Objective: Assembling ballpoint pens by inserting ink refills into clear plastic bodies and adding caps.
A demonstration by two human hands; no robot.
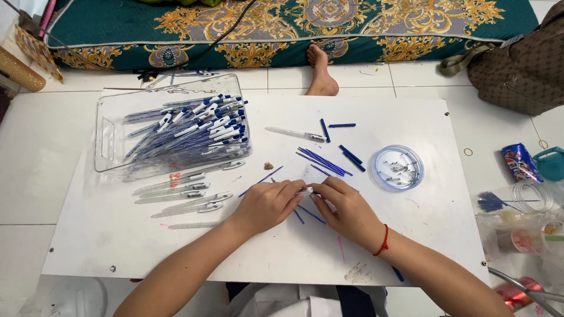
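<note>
White board point(117, 246), head view: left hand point(267, 205) and right hand point(346, 208) pinch one small clear pen part point(305, 190) between their fingertips at board centre, apparently mid-assembly; joining it calls for fine alignment. Blue refills point(323, 161), a spring dish point(398, 168) and a tray of pens point(176, 129) lie near, none obstructing.

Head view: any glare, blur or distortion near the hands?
Head view: light is even and soft, with faint shadows under the left hand and right hand; the small pen part pinched between them is too small to make out; mild glare on the clear tray; slight wide-angle bending at the white board edges.
</note>
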